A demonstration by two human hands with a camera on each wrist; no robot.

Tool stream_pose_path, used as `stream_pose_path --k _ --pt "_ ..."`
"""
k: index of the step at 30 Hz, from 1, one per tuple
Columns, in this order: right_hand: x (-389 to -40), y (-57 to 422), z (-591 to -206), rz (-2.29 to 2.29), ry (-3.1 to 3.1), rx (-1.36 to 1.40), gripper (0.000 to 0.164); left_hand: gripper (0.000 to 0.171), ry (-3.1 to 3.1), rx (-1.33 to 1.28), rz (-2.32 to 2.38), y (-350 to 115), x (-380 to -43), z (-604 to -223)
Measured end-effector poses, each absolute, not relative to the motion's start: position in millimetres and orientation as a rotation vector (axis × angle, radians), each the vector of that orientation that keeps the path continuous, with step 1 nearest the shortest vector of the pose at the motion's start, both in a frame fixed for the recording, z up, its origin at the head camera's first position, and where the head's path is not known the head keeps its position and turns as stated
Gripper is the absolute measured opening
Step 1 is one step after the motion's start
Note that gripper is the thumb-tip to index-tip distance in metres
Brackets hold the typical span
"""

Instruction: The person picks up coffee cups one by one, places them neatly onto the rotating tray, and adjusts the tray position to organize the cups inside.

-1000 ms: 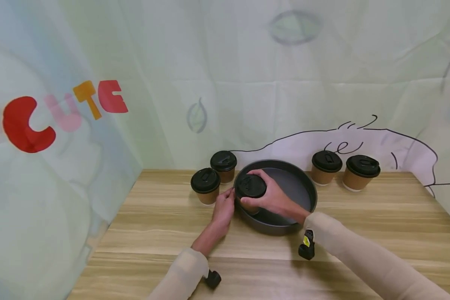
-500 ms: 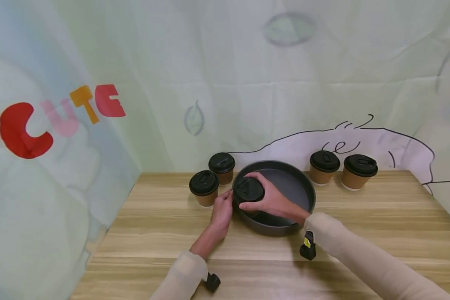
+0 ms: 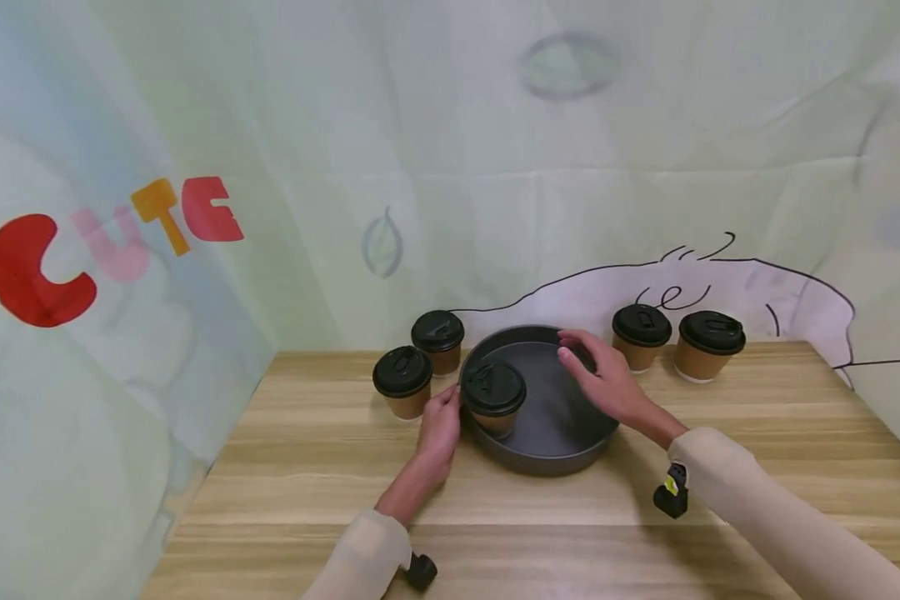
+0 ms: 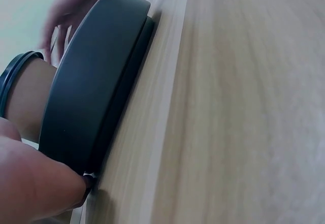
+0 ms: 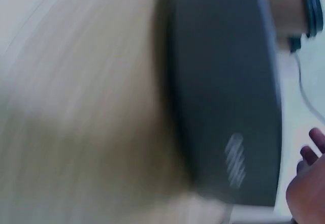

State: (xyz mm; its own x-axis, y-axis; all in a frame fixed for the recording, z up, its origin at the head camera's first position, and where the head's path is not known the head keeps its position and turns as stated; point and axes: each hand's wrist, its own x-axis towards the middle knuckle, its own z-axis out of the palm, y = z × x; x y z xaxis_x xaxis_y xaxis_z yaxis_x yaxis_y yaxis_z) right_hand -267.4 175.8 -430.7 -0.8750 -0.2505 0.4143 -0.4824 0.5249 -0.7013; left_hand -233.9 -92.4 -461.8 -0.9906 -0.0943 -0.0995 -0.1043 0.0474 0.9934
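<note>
A round dark grey cake pan (image 3: 547,462) rests on the wooden table. Inside its left part stands a brown paper coffee cup (image 3: 495,408) with a black lid. My left hand (image 3: 440,429) holds the pan's left edge; in the left wrist view, the same hand (image 4: 35,183) is against the pan's side wall (image 4: 94,82). Above the pan's right side is my right hand (image 3: 607,379), its fingers spread and nothing in them, apart from the cup. The right wrist view is blurred, with the pan's wall (image 5: 223,92) filling its middle.
Two lidded coffee cups, a nearer cup (image 3: 405,383) and a farther cup (image 3: 438,342), stand left of the pan. Another cup (image 3: 641,337) and a rightmost cup (image 3: 708,346) are at the back right. A printed curtain (image 3: 330,167) hangs behind the table (image 3: 285,483).
My right hand has let go of the coffee cup in the pan and moved right, over the pan's right side. The left hand keeps its place at the pan. The head view has shifted slightly.
</note>
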Motion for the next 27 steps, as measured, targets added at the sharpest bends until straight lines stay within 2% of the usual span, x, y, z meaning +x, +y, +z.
stream_pose_path --k 6,16,27 --pt "-255 206 -450 1.083 -2.571 0.448 0.039 0.045 2.275 -0.218 2.15 -95 -234 -464" --pt "-251 221 -455 1.41 -2.706 0.145 0.045 0.044 2.232 -0.193 2.167 -94 -234 -465" --pt "-229 221 -453 1.519 -2.668 0.104 0.046 0.044 2.235 -0.145 2.196 -94 -234 -468"
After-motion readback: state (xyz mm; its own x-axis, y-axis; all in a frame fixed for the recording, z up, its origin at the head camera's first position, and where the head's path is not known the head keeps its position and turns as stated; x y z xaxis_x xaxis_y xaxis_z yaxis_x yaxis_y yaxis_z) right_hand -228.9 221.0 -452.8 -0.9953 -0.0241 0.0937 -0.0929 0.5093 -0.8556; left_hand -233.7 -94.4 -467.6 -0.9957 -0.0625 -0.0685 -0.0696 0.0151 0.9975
